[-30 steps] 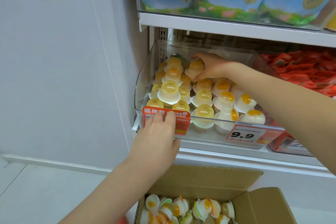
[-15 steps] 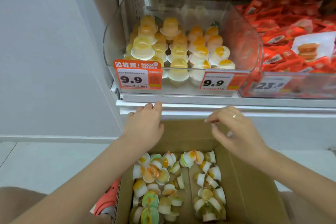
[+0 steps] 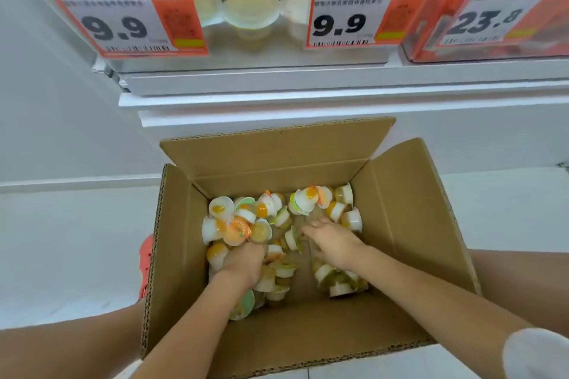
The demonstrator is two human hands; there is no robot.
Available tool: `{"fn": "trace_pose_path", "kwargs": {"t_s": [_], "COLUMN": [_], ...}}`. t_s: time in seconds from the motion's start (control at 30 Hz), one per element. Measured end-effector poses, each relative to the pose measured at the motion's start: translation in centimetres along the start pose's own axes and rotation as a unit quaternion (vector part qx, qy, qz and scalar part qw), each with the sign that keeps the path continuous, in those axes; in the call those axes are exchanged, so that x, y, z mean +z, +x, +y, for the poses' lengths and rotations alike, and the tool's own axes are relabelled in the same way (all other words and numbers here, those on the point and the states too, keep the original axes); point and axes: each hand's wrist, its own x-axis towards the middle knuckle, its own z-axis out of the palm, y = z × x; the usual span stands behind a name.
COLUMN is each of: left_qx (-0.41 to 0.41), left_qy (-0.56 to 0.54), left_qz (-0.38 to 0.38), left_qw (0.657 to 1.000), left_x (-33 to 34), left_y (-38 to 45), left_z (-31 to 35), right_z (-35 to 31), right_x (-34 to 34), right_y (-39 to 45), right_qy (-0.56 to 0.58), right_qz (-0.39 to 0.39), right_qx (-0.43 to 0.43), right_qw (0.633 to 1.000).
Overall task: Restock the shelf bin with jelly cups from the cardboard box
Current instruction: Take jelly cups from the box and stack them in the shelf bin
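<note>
The cardboard box (image 3: 400, 224) is plain brown. Its jelly cups (image 3: 338, 212) are milky white with orange, yellow and green patches. The far shelf bin (image 3: 255, 52) is clear, showing pale yellow cups. Price tags (image 3: 348, 15) are orange-red with white panels and black numerals. The shelf (image 3: 308, 86) is white.

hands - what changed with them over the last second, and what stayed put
Both hands came down from the shelf into the cardboard box. The right hand left the shelf bin, where it had been setting a cup; the left hand left the bin's price tag. Both now dig among the loose jelly cups; whether either grips one cannot be told. Bin, tags and box stayed put.
</note>
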Motion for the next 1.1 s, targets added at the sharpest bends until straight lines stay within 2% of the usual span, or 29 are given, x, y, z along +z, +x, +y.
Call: {"fn": "trace_pose_path", "kwargs": {"t_s": [0.17,0.3,0.43,0.53,0.6,0.67,0.73,0.87,0.93,1.0,1.03,1.1], "left_qx": [0.006,0.0,-0.039,-0.045,-0.041,-0.058,-0.091,-0.148,-0.185,-0.217,-0.221,-0.206], "left_qy": [-0.044,-0.02,-0.058,-0.157,-0.242,-0.352,-0.459,-0.561,-0.63,-0.704,-0.731,-0.77], "left_qz": [-0.041,-0.099,-0.07,-0.065,-0.066,-0.056,-0.043,-0.032,-0.023,-0.033,-0.04,-0.049], "left_qw": [0.998,0.995,0.995,0.984,0.967,0.932,0.883,0.814,0.754,0.675,0.645,0.602], "left_x": [2.0,3.2,4.3,4.4,3.9,3.2,2.3,1.1,0.4,-0.9,-1.8,-4.1], "left_y": [1.2,2.6,3.4,3.5,3.0,2.4,1.7,0.1,-0.8,-1.7,-2.1,-2.9], "left_z": [-0.5,0.1,0.3,-0.7,-1.1,-1.2,-1.2,-1.8,-1.9,-1.9,-1.9,-1.8], "right_z": [-1.4,-1.8,-1.4,-0.5,-0.6,-1.2,-1.9,-2.8,-2.8,-2.6,-2.6,-2.9], "right_x": [2.4,3.9,5.7,6.2,6.1,5.8,5.6,5.9,5.3,3.5,2.0,-1.9], "right_y": [4.2,6.0,6.3,5.9,5.8,6.0,6.5,6.6,6.2,5.5,5.0,3.5], "right_qy": [-0.117,-0.187,-0.115,-0.049,0.003,0.086,0.151,0.198,0.258,0.359,0.428,0.586], "right_qz": [-0.02,-0.02,-0.039,-0.016,-0.027,-0.07,-0.1,-0.083,-0.071,-0.059,-0.045,-0.04], "right_qx": [-0.044,-0.021,0.057,0.071,0.07,0.09,0.121,0.167,0.195,0.23,0.246,0.276], "right_qw": [0.992,0.982,0.991,0.996,0.997,0.99,0.976,0.962,0.944,0.903,0.869,0.761]}}
